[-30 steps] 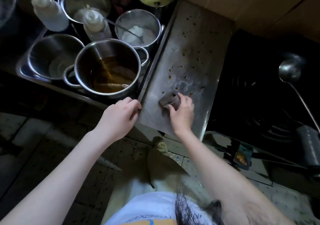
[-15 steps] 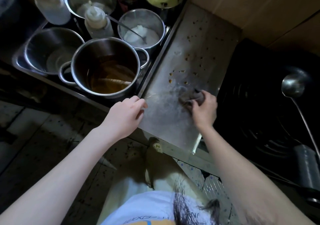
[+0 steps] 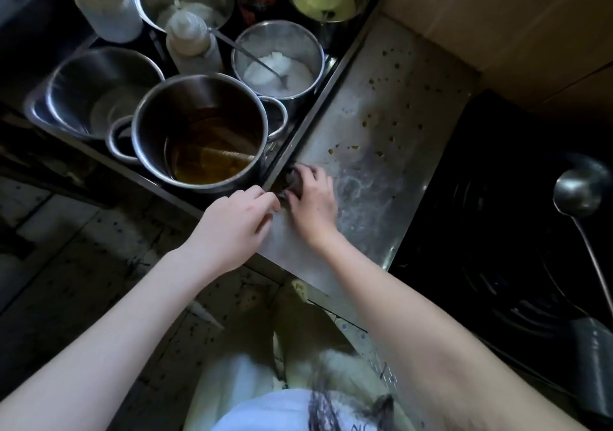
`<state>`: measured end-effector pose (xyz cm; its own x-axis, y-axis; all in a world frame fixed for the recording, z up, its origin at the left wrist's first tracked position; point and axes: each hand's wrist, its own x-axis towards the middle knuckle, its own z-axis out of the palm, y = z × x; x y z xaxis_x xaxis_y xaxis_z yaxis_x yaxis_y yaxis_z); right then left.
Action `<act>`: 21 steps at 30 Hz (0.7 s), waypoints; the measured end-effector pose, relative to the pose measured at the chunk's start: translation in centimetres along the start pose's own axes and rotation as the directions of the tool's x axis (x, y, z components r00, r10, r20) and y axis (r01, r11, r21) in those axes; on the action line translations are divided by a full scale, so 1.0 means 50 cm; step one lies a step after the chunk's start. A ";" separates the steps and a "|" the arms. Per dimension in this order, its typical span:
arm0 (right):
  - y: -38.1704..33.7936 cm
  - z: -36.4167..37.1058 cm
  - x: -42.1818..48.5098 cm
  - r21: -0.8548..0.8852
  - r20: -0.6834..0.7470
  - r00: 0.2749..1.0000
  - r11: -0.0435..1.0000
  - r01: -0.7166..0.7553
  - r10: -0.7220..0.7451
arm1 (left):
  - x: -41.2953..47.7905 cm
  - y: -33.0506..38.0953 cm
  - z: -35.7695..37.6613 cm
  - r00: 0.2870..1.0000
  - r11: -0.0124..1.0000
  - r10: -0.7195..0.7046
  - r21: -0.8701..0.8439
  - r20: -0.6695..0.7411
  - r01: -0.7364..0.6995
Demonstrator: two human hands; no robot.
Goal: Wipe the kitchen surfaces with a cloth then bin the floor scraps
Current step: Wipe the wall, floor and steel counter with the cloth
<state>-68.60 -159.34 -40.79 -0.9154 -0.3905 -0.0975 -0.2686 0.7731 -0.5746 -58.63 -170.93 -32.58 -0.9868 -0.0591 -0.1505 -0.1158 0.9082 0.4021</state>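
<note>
A steel counter (image 3: 381, 165) runs from the near edge to the back wall, with wet smear marks on its near half and several small food scraps (image 3: 374, 125) scattered farther back. My right hand (image 3: 313, 201) grips a small dark cloth (image 3: 293, 178) and presses it onto the counter's left edge, beside the tray rim. Most of the cloth is hidden under the fingers. My left hand (image 3: 237, 225) rests with curled fingers on the counter's near left corner, just left of the right hand, holding nothing.
Left of the counter a steel tray (image 3: 39, 112) holds a pot of brown liquid (image 3: 202, 132), several steel bowls and two squeeze bottles (image 3: 192, 40). A black stove (image 3: 517, 231) with a ladle (image 3: 578, 191) lies to the right. Dark speckled floor tiles (image 3: 83, 264) lie below.
My right hand has swept the cloth from the counter's right side across to its left edge, leaving wet smears. My left hand has stayed at the near left corner.
</note>
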 end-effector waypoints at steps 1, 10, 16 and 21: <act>0.003 -0.001 0.004 0.006 0.018 1.000 1.000 0.022 -0.022 | -0.002 0.000 0.001 1.000 1.000 -0.008 0.004 0.002 0.008; 0.191 -0.147 0.067 0.113 -0.297 0.897 0.945 -0.307 0.327 | 0.031 0.021 0.013 1.000 1.000 0.003 0.021 0.004 -0.003; 0.215 -0.167 0.101 0.137 -0.393 0.761 0.851 -0.507 0.516 | 0.069 0.036 0.010 1.000 1.000 0.004 0.011 -0.019 -0.004; 0.106 -0.085 0.118 0.133 -0.222 0.924 0.948 -0.288 0.311 | 0.093 0.041 0.004 0.999 1.000 0.013 -0.006 -0.037 -0.013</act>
<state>-76.71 -155.43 -40.97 -0.9960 -0.0092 -0.0888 0.0486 0.7788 -0.6254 -63.42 -169.26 -32.66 -0.9917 -0.0624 -0.1120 -0.1033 0.9063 0.4098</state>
